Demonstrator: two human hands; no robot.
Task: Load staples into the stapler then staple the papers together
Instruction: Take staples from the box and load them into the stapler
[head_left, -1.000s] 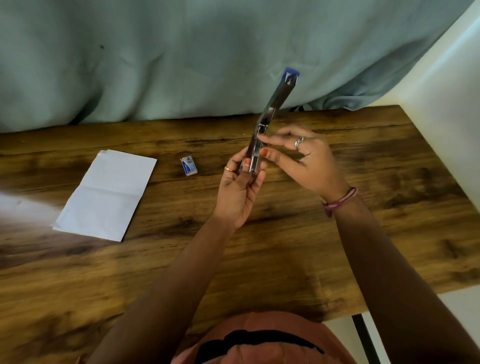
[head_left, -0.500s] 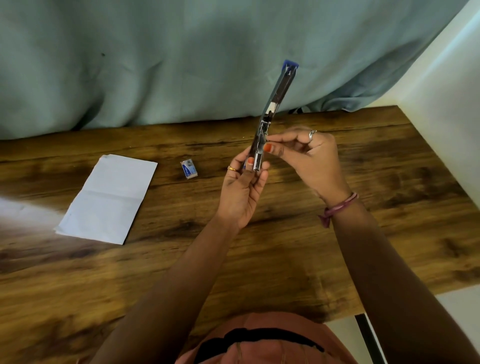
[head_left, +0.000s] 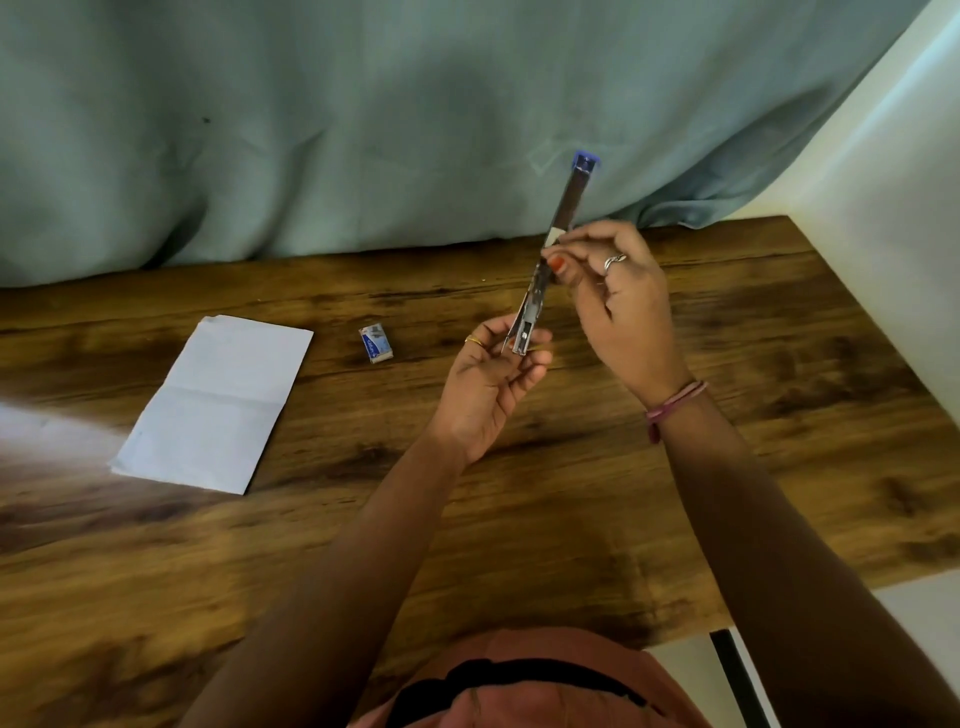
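Observation:
The metal stapler, swung open into one long bar with a blue tip pointing up and away, is held above the wooden table. My left hand grips its lower end between thumb and fingers. My right hand pinches the bar at its middle; whether it holds staples I cannot tell. A small blue-and-white staple box lies on the table left of my hands. Farther left lie the folded white papers, flat and untouched.
A teal curtain hangs along the table's far edge. A pale wall stands at the right. The table's right and near-right edges drop to a light floor, where a dark table leg shows.
My right hand slid up the opened stapler from near its lower end to its middle. The stapler tilted more upright. My left hand kept its grip on the lower end.

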